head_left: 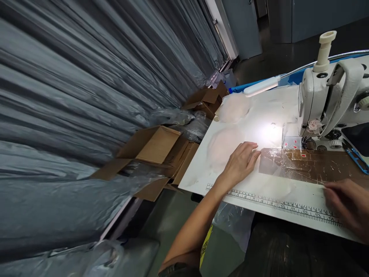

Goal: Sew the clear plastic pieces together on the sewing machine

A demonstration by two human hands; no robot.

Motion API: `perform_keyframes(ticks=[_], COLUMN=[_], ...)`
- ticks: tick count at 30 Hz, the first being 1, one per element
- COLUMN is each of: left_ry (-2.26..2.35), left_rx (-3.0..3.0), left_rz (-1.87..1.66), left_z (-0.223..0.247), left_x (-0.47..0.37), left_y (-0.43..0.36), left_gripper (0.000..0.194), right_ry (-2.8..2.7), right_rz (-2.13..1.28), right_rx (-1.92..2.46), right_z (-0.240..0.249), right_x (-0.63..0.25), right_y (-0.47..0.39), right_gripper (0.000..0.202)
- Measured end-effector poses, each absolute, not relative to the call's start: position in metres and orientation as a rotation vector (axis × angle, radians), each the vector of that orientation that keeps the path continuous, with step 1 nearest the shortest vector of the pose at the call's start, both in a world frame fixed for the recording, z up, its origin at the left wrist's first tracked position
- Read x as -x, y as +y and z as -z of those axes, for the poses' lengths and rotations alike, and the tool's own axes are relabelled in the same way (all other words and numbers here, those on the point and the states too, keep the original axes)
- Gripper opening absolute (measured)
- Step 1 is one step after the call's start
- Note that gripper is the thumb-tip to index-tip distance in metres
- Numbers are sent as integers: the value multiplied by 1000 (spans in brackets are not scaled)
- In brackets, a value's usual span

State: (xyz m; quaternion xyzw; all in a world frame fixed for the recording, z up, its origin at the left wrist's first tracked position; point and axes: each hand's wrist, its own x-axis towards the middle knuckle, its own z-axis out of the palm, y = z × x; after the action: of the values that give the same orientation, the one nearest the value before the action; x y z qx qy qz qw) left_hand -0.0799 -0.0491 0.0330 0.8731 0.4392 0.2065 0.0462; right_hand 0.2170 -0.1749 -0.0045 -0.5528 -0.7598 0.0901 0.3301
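Note:
My left hand (241, 162) rests on the white sewing table (198, 169), its fingers somewhat apart, the tips beside the left end of a sheer, pale piece of fabric (268, 161). That piece lies partly over a brown, taped surface (325, 165) in front of the white sewing machine (311, 92). At the right, my right hand (343, 204) is smeared by motion near the brown surface's front edge; what it holds, if anything, is not visible. Two round, pale pink pieces (226, 148) lie left of the machine, one partly behind my left hand.
A printed ruler (273, 202) runs along the table's front edge. Blue snips (357, 159) lie at the right. A lit lamp (261, 86) reaches over the table's back. Open cardboard boxes (158, 146) with clear plastic stand left of the table, beside a grey curtain (86, 77).

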Motion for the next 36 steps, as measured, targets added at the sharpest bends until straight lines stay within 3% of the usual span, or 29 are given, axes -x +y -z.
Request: perform_keyframes(ticks=[3, 6, 10, 14, 17, 21, 27, 36], left_ry=[1458, 1455, 1233, 1124, 969, 828, 932, 1106], left_rx=[-2535, -2497, -2271, -1848, -1732, -1681, -1677, -2303], left_rz=[-473, -375, -522, -714, -750, -716, -702, -340], left_z=[-27, -23, -31, -53, -69, -86, -90, -51], left_x=[75, 62, 55, 54, 47, 36, 33, 56], left_y=[-45, -45, -44, -41, -43, -50, -40, -48], left_gripper=[35, 37, 15, 21, 33, 41, 47, 30], right_ry=[-2104, -2243, -2295, -2051, -1958, -1905, -1576, -1033], right_rz=[-93, -183, -468, -460, -533, -952, -1709, -1698], right_rx=[1214, 1042, 994, 1164, 1279, 1328, 1156, 1654], right_z=[-2, -6, -14, -20, -23, -39, -56, -35], right_x=[-188, -168, -176, -198, -198, -181, -178, -211], right_y=[-166, -161, -154, -140, -127, -113, -104, -91], right_gripper=[30, 25, 26, 27, 52, 81, 47, 9])
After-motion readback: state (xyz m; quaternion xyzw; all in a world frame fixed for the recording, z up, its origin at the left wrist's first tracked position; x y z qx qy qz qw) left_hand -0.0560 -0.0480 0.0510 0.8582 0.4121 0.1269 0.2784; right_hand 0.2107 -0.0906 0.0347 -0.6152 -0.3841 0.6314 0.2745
